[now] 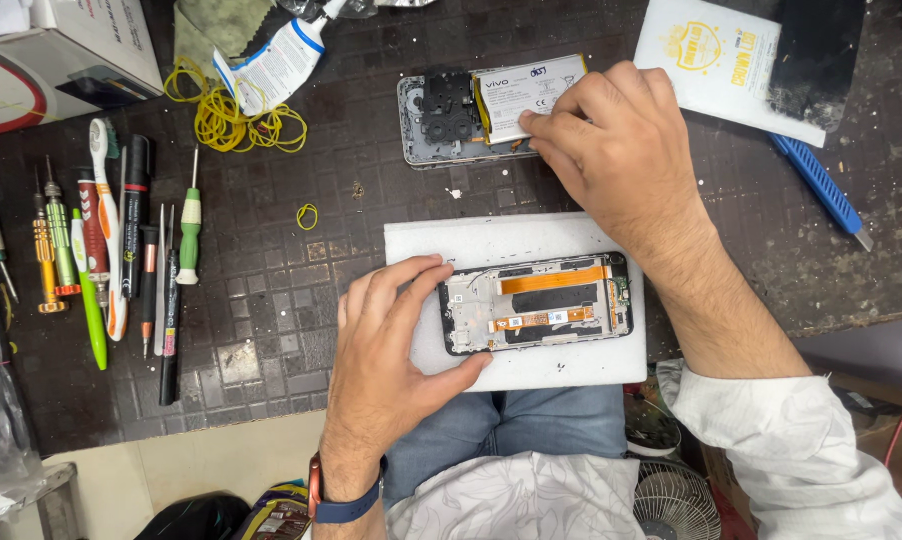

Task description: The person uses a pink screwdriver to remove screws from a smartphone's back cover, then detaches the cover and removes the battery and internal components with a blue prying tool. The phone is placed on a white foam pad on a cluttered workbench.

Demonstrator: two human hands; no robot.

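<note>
Nearest the lens, the left hand [391, 350] lies flat across the near end of an opened black smartphone frame with orange ribbon cables [538, 303]. Its fingers are spread and loose, thumb along the lower edge, pressing rather than gripping, seemingly to steady the frame. That frame rests lengthwise on a white rectangular foam pad [511, 240] at the table's near edge, a soft base that likely cushions the glass face beneath.

Farther out, the right hand [611, 140] reaches to a grey plastic phone back shell carrying a silvery white flat battery [491, 110]. The fingertips bunch on the battery's lower right corner; whether they pinch it or only press it I cannot tell. Black moulded camera housing fills the shell's left part.

Both lie on the dark, worn table with a square-grid mat [271, 260]. At the left a row of slim screwdrivers, tweezers and a white-and-orange toothbrush [111, 240] lies parallel, handles toward the person, within easy reach. Behind them sit a tangle of yellow rubber bands [236, 115] and a white squeeze tube of adhesive with a blue band [271, 62]. To the right lie a blue plastic-handled utility knife [821, 190] and a white printed card packet [716, 60].
</note>
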